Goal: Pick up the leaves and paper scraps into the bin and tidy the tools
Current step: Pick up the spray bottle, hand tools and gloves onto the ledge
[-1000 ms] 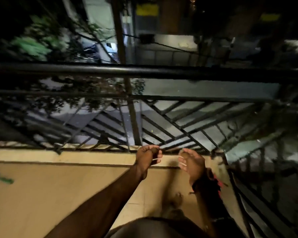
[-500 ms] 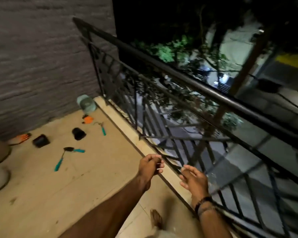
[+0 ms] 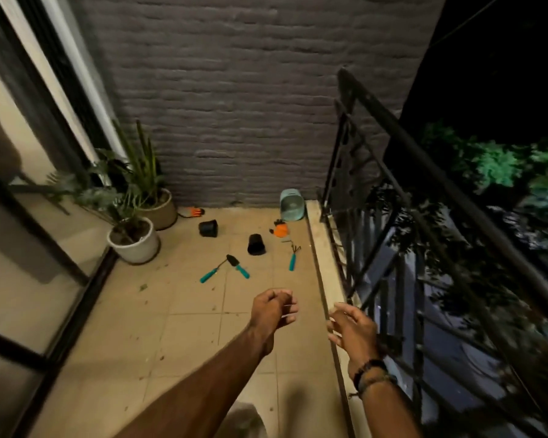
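**Operator A:** Which step are we carrying out?

**Operator B:** We are judging it to be the approach. Reading from the left, we are seeing a small green leaf scrap (image 3: 143, 287) lying on the beige tiled floor (image 3: 184, 327). Further on, a teal-handled black trowel (image 3: 238, 267) is lying beside a teal-handled fork tool (image 3: 212, 274).

**Operator A:** Grip status?

**Operator B:** The left hand (image 3: 274, 308) is curling its fingers inward, and we cannot tell whether they are pinching anything. The teal-handled hand rake (image 3: 293, 258) is lying beyond it. The pale teal plastic bin (image 3: 292, 205) is lying on its side in the far corner, near the black metal railing (image 3: 393, 172). The right hand (image 3: 351, 330) is hanging with its fingers slack and is grasping nothing.

**Operator A:** Next move?

**Operator B:** We are expecting to step forward and crouch, then either stand the bin upright or start gathering scraps.
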